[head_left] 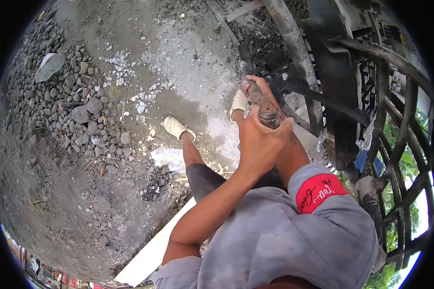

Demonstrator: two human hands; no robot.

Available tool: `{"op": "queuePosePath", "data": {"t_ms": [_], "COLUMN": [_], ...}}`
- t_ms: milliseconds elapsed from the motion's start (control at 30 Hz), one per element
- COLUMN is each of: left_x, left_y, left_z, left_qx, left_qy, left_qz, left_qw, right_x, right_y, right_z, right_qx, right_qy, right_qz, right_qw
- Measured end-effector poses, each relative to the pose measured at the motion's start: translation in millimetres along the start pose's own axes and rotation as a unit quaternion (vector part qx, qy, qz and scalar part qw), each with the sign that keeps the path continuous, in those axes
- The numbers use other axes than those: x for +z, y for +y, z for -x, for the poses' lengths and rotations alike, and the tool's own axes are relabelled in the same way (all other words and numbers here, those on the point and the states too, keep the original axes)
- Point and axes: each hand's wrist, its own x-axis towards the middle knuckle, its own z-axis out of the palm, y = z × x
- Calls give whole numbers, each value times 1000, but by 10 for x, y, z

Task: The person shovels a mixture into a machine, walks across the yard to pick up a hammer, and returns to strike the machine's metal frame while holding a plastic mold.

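Both my hands grip a thick, worn brown wooden handle (pixel 261 102), its rounded butt end tilted up towards me. My left hand (pixel 261 139) is wrapped round it just below the butt. Farther along, my right hand (pixel 263 86) closes on the shaft from the right side. The handle slopes away to a narrow greyish end close over the ground, beside a dark patch of charred-looking debris (pixel 270 48). What tool head it carries, I cannot tell. A pale clog (pixel 238 102) on my right foot shows right beside the shaft.
My other clog (pixel 178 127) stands on dusty ground left of it. Grey stones (pixel 87 115) with a larger pale rock (pixel 49 66) lie to the left. White plastic (pixel 169 159) lies near my leg. Dark beams (pixel 318 96) and a curved lattice (pixel 405 144) crowd the right side. A white board (pixel 152 245) lies below.
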Motion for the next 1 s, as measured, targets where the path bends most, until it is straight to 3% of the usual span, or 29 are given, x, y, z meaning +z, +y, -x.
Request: {"op": "queuePosePath", "data": {"t_ms": [33,100,133,167,233,267,300,367,500,567,633,700,767,833,933,1000], "left_x": [78,154,137,55,-184,-352,-542,-810,-958,-879,-765,-730,-918,-1168,-1313,-1308], "left_y": [-62,-296,-418,-570,-863,-902,-946,-1177,-1721,-1909,-2274,-2534,-2896,-3220,-3275,-3115], "left_z": [-83,-250,-329,-387,-453,-468,-476,-474,-710,-907,-1216,-1467,-1470,-1444,-1385,-1373], "left_qx": [-3,14,46,45,6,-31,-69,-97,-102,-101,-56,-72,-84,-111,-128,-135], "left_qy": [12,35,47,49,97,103,109,129,132,108,86,78,110,129,124,130], "left_qz": [20,-1,-27,-25,-65,-14,36,61,103,94,76,119,143,119,116,151], "left_qw": [1000,999,997,997,993,994,991,985,981,984,992,987,980,978,977,971], "right_x": [-52,-198,-190,-325,-487,-370,-344,-427,-615,-802,-1003,-1018,-1114,-1369,-1222,-1265], "right_y": [-74,-157,-324,-360,-341,-197,-45,121,50,-252,-598,-788,-651,-488,-389,-497], "right_z": [-25,-185,-351,-599,-964,-946,-1074,-1292,-1620,-1799,-2076,-2232,-2394,-2706,-2613,-2618], "right_qx": [19,-59,4,5,-27,-12,-73,-102,-140,-132,-165,-208,-182,-205,-204,-216], "right_qy": [-10,-49,36,37,5,59,114,120,141,152,152,135,211,196,252,200], "right_qz": [5,17,49,51,123,134,136,158,143,157,136,166,183,191,188,179], "right_qw": [1000,997,998,998,992,989,981,975,969,967,965,955,943,940,927,939]}}
